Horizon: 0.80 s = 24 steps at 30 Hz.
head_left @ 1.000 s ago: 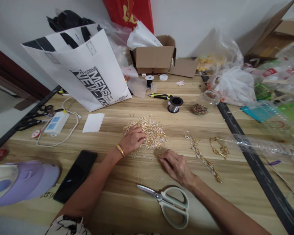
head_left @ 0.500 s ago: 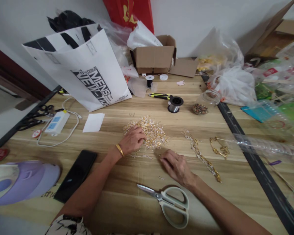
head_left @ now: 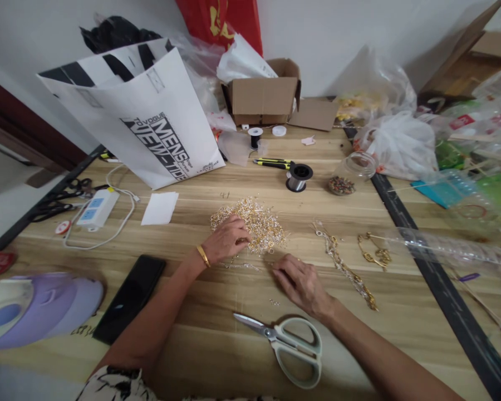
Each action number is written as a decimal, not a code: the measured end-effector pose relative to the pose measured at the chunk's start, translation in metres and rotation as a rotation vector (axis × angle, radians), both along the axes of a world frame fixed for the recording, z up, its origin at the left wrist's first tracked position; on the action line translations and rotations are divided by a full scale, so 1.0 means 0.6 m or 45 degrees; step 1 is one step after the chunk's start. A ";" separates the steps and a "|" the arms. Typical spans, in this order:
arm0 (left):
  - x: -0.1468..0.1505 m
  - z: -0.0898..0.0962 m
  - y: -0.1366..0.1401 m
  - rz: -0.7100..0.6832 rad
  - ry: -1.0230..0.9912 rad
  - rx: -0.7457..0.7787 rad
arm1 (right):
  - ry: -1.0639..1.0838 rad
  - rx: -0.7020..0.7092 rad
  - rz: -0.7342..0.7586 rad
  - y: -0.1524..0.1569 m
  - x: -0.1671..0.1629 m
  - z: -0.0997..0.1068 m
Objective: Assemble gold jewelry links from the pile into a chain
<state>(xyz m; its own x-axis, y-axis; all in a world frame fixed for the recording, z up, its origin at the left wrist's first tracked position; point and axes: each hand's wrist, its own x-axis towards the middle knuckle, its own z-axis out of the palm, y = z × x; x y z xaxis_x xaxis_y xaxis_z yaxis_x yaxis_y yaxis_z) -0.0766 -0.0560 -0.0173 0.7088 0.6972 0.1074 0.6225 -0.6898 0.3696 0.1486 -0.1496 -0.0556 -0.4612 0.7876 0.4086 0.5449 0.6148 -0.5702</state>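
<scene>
My left hand [head_left: 226,238] rests at the left side of a pile of small gold and silver beads [head_left: 259,224]. Its thumb and fingers are pinched together, and whatever lies between them is too small to make out. To the right, my right hand [head_left: 303,283] lies low over the table with its fingers curled closed; their tips hide anything in them. A short beaded strand [head_left: 244,265] lies between the hands, just below the pile. Scissors [head_left: 279,340] with pale handles lie in front, blades pointing left, near a few loose beads [head_left: 274,302].
Gold and silver chains [head_left: 344,267] lie right of my right hand, another gold chain [head_left: 373,253] beyond. Behind the pile are a wire spool [head_left: 299,177], a cutter [head_left: 272,163] and a jar of beads [head_left: 341,185]. A phone [head_left: 129,298] lies left of my left forearm.
My left thumb and fingertips have shifted slightly at the pile's edge. My right hand stays in the same place.
</scene>
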 end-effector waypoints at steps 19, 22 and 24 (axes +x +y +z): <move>0.005 0.003 -0.005 -0.072 0.070 -0.046 | 0.018 0.021 -0.004 0.000 -0.001 -0.002; 0.004 0.000 -0.005 -0.055 0.102 -0.007 | 0.019 0.018 -0.005 0.000 -0.001 -0.001; 0.002 0.000 -0.003 -0.030 0.096 0.025 | 0.017 0.020 -0.006 0.000 -0.001 0.000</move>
<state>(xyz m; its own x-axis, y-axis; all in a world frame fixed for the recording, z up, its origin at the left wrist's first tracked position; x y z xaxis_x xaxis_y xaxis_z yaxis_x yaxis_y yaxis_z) -0.0756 -0.0576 -0.0175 0.7314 0.6786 0.0670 0.6317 -0.7112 0.3085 0.1480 -0.1498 -0.0558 -0.4521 0.7830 0.4271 0.5402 0.6214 -0.5674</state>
